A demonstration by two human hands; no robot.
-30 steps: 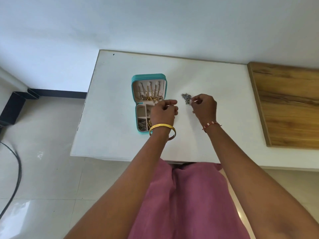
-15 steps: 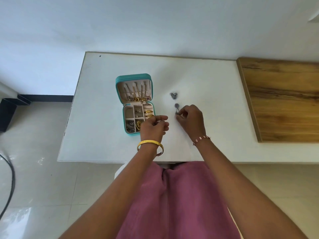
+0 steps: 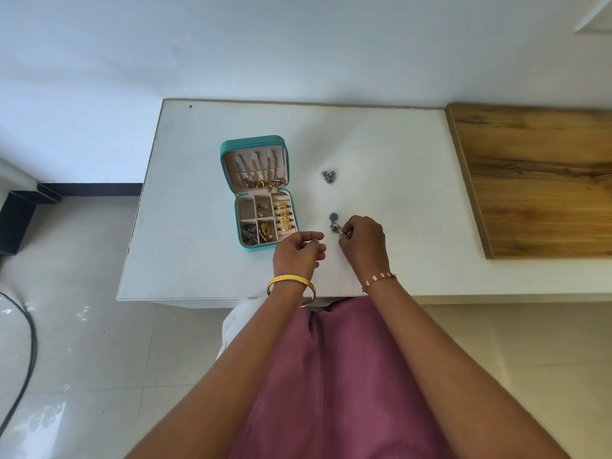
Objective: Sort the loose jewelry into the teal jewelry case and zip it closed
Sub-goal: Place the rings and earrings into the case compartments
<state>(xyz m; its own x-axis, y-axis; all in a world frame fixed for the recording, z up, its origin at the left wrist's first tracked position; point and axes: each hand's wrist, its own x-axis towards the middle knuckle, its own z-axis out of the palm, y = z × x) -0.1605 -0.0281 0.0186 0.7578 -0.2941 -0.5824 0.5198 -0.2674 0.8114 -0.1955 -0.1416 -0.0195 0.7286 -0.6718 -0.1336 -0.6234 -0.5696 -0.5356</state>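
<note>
The teal jewelry case point(image 3: 226, 150) lies open on the white table point(image 3: 381, 144). Its lid holds gold chains, and its compartments hold gold rings and darker pieces. A dark silver earring point(image 3: 334, 221) hangs from the fingertips of my right hand point(image 3: 362, 241), which pinches it just above the table, right of the case. A second dark silver piece point(image 3: 329, 176) lies loose on the table farther back. My left hand point(image 3: 298, 251) hovers by the case's near right corner with curled fingers pinching something small and silvery; what it is I cannot make out.
A wooden board point(image 3: 536, 180) covers the table's right part. The table's near edge runs just under my wrists. A black cable point(image 3: 26, 342) lies on the tiled floor at left. A white wall stands behind the table.
Both hands have drawn back toward the table's near edge, and my right hand has lifted one dark earring away from the other piece. The whole case is uncovered.
</note>
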